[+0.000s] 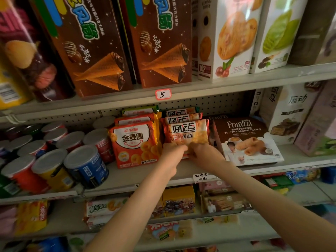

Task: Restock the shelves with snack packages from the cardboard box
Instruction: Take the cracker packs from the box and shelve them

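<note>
Pinching the bottom edge of the red snack package point(189, 132), the curled fingers point(180, 147) of the left hand point(171, 155) and the right hand point(204, 154) meet side by side beneath it. The package stands upright, set back from the shelf's point(181, 179) front edge. It heads a row of like packs, between the orange ring-snack packs point(135, 144) and the Franzzi box point(245, 139). It likely wants its base set flat and squared, face forward, then eased back against the pack behind without tipping either neighbour. No cardboard box is in view.

Both bare arms stretch toward twelve o'clock; left hand point(172, 154) and right hand point(204, 153) close together, fingers pinching a snack packet point(189, 132).
</note>
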`<action>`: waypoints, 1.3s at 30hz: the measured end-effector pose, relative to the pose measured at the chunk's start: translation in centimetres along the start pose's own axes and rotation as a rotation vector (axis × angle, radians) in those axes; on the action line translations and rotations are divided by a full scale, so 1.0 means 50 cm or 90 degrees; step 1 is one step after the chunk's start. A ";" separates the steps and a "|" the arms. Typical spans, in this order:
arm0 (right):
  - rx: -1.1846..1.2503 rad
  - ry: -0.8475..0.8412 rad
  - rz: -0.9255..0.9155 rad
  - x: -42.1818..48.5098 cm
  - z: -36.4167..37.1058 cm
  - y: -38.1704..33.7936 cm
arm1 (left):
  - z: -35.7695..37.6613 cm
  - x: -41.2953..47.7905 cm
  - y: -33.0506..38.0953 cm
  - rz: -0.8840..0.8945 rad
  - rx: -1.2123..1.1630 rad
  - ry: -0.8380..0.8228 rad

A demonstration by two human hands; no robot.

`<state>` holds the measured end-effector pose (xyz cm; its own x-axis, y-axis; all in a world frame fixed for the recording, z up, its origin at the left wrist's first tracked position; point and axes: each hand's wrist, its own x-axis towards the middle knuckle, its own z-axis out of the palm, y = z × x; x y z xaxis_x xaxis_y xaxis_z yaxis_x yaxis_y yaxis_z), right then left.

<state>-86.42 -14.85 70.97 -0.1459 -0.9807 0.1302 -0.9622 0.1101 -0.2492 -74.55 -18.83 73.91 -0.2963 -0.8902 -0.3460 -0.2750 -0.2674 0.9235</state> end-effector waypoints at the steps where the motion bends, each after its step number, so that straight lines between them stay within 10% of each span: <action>1: 0.030 -0.020 -0.006 -0.001 0.001 -0.004 | -0.003 0.005 -0.002 0.004 0.018 0.010; 14: 0.040 -0.141 -0.032 0.037 -0.043 -0.033 | -0.017 0.023 0.030 0.096 0.386 -0.033; 20: 0.144 0.094 -0.019 0.106 -0.134 -0.001 | -0.036 0.048 0.095 0.419 0.666 0.134; 25: 0.249 0.197 0.105 0.175 -0.140 0.029 | -0.042 0.097 0.149 0.353 0.841 0.018; 39: 0.693 -0.085 0.228 0.263 -0.129 0.088 | -0.038 0.116 0.150 0.320 0.990 -0.054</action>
<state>-94.07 -26.20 77.78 -0.2826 -0.9377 -0.2021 -0.1534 0.2522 -0.9555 -76.59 -26.68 79.16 -0.6677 -0.7320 -0.1354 -0.7279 0.6801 -0.0877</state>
